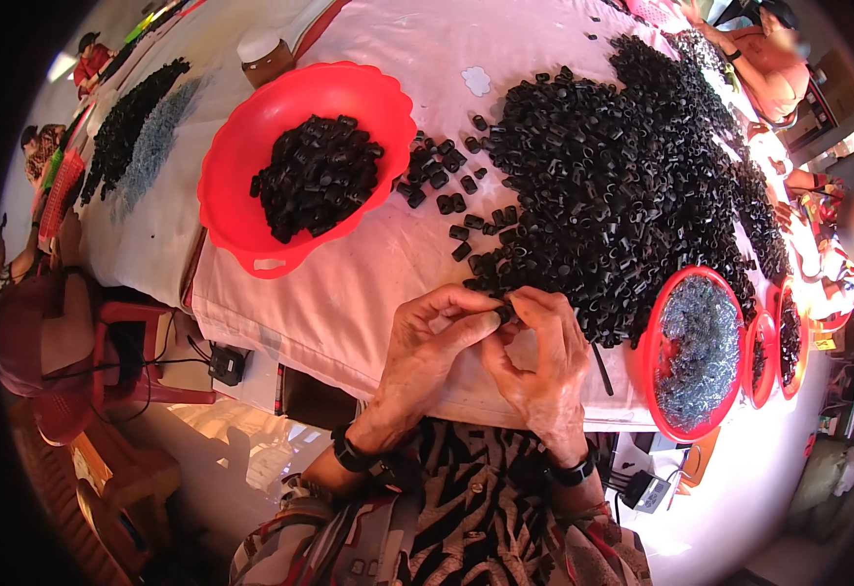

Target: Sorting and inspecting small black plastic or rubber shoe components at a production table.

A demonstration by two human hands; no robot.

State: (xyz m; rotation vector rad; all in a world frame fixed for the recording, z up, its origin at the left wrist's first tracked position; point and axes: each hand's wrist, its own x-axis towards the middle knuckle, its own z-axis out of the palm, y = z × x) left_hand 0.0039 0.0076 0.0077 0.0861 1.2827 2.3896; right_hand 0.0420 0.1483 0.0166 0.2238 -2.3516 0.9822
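My left hand (434, 340) and my right hand (544, 356) meet over the near edge of the cloth-covered table, fingertips pinched together. Between them is a small black plastic piece (504, 313), mostly hidden by the fingers. Just beyond my hands spreads a large heap of small black plastic pieces (603, 186), with loose ones scattered toward the left. Farther left, a red scalloped plastic basin (227, 186) holds a pile of similar black pieces (318, 178). A thin dark stick-like tool (603, 369) lies to the right of my right hand.
At the right edge stands a red bowl (651, 391) of clear bluish small parts, with smaller red bowls beyond it. A brown jar with a white lid (265, 57) stands behind the basin. Other people sit along the far right and left. A red plastic chair (114, 327) is at left.
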